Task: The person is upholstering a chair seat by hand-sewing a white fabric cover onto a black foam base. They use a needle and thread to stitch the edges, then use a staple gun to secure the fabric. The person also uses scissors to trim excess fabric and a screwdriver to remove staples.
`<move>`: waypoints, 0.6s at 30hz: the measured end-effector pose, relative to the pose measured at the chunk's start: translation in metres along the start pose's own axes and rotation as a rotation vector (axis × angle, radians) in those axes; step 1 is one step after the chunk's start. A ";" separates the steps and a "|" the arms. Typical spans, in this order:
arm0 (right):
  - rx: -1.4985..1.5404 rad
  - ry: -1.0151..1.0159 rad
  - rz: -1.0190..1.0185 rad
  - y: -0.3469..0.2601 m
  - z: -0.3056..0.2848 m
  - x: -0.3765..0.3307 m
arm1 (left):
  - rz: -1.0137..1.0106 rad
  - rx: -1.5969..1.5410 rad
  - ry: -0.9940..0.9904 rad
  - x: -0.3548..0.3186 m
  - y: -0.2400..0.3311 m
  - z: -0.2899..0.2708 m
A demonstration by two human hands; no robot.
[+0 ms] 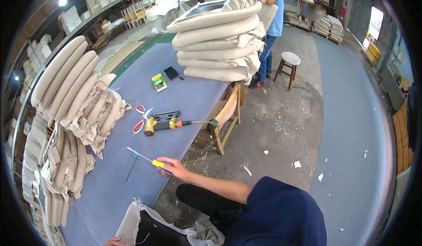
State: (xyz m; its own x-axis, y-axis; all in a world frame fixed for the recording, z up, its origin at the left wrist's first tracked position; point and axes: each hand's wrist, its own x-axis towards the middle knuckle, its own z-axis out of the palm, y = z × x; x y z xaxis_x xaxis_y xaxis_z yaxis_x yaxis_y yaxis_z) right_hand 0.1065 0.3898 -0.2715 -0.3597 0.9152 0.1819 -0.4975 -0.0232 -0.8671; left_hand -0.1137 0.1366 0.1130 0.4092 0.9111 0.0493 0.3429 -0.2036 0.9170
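Grips a long, thin-shafted screwdriver with a yellow and blue handle (157, 163) in the right hand (175, 167), with fingers curled closely round that handle and covering part of it. Points the pale shaft leftward over a blue-grey worktop (99, 193), across the blue end of a thin, dark-shafted tool (132, 168); cannot tell whether touching it or passing just above. Shows only a small part of the left hand (115, 242) at the lower edge, against the beige side of a black-backed, fabric-edged seat panel (160, 233); cannot tell the spread of its fingers, nor any hold on the panel, likewise cut off below. Carries, farther up the worktop, red-handled scissors (147, 114), partly hidden by a yellow and black nail gun (163, 125). Runs a thin hose from the gun toward a light wooden chair frame (228, 111), hard to trace beyond. Includes also a yellow and green box (159, 82), a black phone (171, 73) and a dark object (181, 78) too small to identify. Leaves a blue-shirted co-worker (276, 12) partly hidden behind a tall stack of beige padded cushions (217, 39), with head cropped above.
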 end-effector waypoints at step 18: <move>0.468 -0.609 -0.361 -0.294 0.224 -0.072 | 0.403 -0.504 0.666 -0.010 -0.046 0.089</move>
State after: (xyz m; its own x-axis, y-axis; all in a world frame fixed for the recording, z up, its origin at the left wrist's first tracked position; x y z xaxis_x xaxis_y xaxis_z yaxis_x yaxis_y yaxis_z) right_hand 0.1021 0.2408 0.0746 -0.4112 0.5253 0.7449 -0.8907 -0.0576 -0.4510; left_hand -0.0585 0.1053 0.0353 -0.2066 0.8551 0.4756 -0.1919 -0.5120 0.8373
